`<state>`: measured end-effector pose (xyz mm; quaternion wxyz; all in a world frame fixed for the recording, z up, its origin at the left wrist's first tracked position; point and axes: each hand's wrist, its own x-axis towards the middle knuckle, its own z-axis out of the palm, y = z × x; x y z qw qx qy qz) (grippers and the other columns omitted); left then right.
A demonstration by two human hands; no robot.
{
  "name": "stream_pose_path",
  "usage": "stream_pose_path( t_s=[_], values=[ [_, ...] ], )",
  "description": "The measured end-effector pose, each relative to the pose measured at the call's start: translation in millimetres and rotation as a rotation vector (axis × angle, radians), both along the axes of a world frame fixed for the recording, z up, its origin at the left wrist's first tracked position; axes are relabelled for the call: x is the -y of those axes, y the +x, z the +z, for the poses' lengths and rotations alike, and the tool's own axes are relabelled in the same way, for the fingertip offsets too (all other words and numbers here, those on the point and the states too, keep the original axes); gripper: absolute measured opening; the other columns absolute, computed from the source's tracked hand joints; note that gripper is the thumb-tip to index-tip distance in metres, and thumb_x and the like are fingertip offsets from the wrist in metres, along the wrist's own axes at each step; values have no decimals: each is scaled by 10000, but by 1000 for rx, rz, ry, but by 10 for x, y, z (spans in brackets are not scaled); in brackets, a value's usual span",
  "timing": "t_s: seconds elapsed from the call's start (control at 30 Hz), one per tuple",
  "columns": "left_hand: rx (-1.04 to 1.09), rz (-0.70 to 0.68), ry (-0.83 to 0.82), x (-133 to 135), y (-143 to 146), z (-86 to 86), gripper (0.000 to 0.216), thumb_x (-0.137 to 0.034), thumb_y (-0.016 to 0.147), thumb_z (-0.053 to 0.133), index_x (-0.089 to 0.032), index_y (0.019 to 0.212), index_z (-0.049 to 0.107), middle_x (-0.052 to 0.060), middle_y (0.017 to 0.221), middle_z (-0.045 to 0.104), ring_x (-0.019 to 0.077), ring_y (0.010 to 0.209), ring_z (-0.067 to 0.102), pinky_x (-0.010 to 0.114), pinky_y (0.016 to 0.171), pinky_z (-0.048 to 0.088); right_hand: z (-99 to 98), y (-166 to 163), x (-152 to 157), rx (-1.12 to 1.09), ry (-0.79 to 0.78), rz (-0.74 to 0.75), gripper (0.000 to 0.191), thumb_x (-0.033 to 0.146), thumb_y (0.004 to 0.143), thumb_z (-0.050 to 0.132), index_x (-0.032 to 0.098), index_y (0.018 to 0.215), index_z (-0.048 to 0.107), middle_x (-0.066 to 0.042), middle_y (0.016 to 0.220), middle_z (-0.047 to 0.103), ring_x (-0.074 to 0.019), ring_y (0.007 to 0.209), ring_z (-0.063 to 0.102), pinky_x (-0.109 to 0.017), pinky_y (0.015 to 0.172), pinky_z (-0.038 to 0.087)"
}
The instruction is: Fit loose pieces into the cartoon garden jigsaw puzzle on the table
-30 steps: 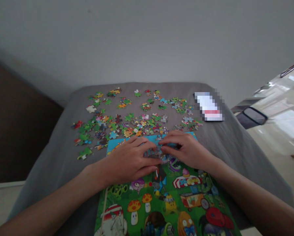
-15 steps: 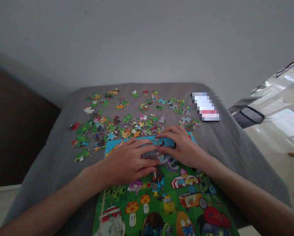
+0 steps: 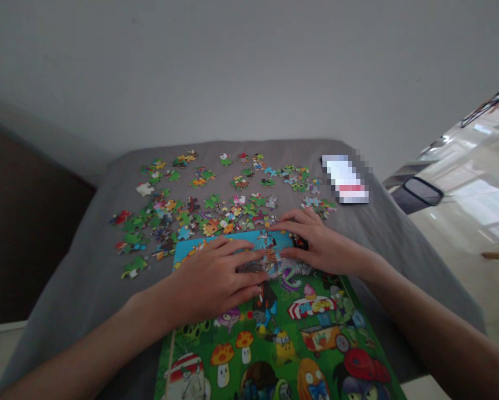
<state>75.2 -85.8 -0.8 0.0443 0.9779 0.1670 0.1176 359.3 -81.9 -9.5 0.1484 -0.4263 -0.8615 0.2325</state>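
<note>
A cartoon picture board, green with a light blue top edge, lies at the front of the grey-covered table. My left hand rests palm down on its upper left part, fingers stretched out to the right. Over the upper right part is my right hand. Its index finger reaches the blue top edge, and the thumb sits lower, apart from it. No loose piece shows in either hand, though the surface under the palms is hidden. Many loose jigsaw pieces lie just beyond the top edge.
A phone with a blurred screen lies at the right back of the grey cloth. More pieces spread left of the board. A pale wall stands behind the table. Shiny floor shows at right.
My right hand has shifted slightly to the right, away from the left fingers, uncovering more of the blue part between them. My left hand stays nearly in place. The view has moved slightly.
</note>
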Motion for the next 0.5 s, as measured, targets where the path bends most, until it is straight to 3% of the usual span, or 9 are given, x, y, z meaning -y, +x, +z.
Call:
stream_pose_path(
  t_s=[0.4, 0.5],
  values=[
    [-25, 49, 34, 86, 69, -19, 251, -431, 1048, 601, -290, 1211, 728, 5, 1298, 730, 246, 1169, 629, 379, 910, 440, -25, -62, 81, 101, 28, 1, 482, 303, 1029, 558, 306, 1510, 528, -137, 1394, 562, -334, 1326, 516, -680, 1177, 338],
    [-35, 64, 54, 105, 88, -33, 314, -445, 1051, 589, -257, 1282, 688, 9, 1294, 735, 250, 1131, 639, 388, 893, 435, -9, -75, 90, 113, 17, -4, 480, 301, 1033, 550, 286, 1512, 522, -139, 1395, 555, -330, 1318, 509, -664, 1177, 347]
  ],
)
